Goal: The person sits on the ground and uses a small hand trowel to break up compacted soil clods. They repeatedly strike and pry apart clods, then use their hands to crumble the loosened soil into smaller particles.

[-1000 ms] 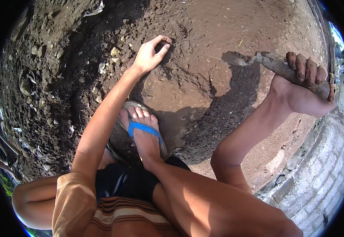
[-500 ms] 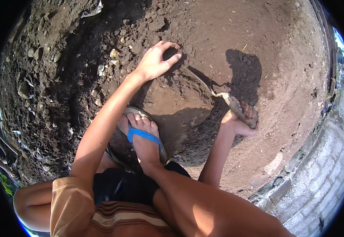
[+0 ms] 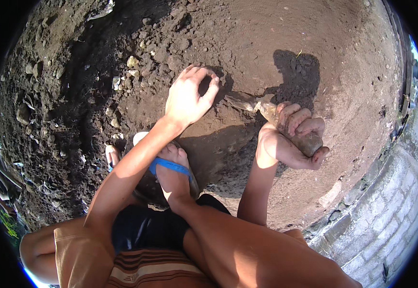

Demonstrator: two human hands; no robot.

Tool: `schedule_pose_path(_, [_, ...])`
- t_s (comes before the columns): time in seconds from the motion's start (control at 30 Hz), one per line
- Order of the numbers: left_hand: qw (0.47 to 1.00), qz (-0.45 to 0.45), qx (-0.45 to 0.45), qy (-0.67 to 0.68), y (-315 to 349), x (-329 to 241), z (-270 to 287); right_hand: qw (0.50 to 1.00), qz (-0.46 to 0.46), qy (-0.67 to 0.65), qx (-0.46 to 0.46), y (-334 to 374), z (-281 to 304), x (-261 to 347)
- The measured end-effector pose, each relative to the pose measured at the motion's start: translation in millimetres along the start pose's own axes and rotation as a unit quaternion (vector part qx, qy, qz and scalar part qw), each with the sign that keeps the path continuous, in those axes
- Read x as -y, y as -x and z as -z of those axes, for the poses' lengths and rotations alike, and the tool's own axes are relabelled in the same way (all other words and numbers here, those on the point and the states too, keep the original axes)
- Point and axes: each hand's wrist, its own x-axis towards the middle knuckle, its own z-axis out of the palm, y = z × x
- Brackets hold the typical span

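Note:
My right hand [image 3: 298,129] is wrapped around the thick, dirt-caked handle of a trowel [image 3: 267,109], palm turned up. The trowel's blade points left along the soil, toward my other hand. My left hand [image 3: 190,93] rests at the loose brown soil [image 3: 238,48], back upward, its fingers bent and the thumb standing apart from them. Nothing shows in its grasp, though the fingertips are partly hidden. A gap of bare earth lies between the left hand and the blade tip.
My foot in a blue-strapped sandal [image 3: 175,165] is planted just below the left hand. Stones [image 3: 133,62] and clods litter the dark soil at left. A grey block wall [image 3: 382,211] curves along the right.
My right hand has rolled palm-up with the trowel, turning its blade from edge-on to flatter. My left hand has drawn slightly back toward me, fingers more bent.

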Motion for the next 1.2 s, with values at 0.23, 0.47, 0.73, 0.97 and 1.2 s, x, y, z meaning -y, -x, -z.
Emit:
schedule_pose_path(0.23, [0.993, -0.044, 0.087, -0.071, 1, 5, 1, 0.992, -0.042, -0.007, -0.117, -23, 9, 2])
schedule_pose_path(0.47, [0.985, -0.052, 0.136, -0.092, -6, 5, 4, 0.958, -0.125, 0.072, -0.246, -84, 12, -30])
schedule_pose_path(0.73, [0.983, -0.055, 0.150, -0.094, -6, 8, 4, 0.984, -0.069, 0.024, -0.160, -39, 22, -5])
schedule_pose_path(0.97, [0.981, -0.024, 0.172, -0.090, -9, 11, 6, 0.987, 0.061, -0.048, -0.143, 59, 26, 15])
schedule_pose_path(1.2, [0.990, -0.055, 0.112, -0.062, -6, 14, 0, 0.981, -0.066, 0.092, -0.158, -52, -38, -23])
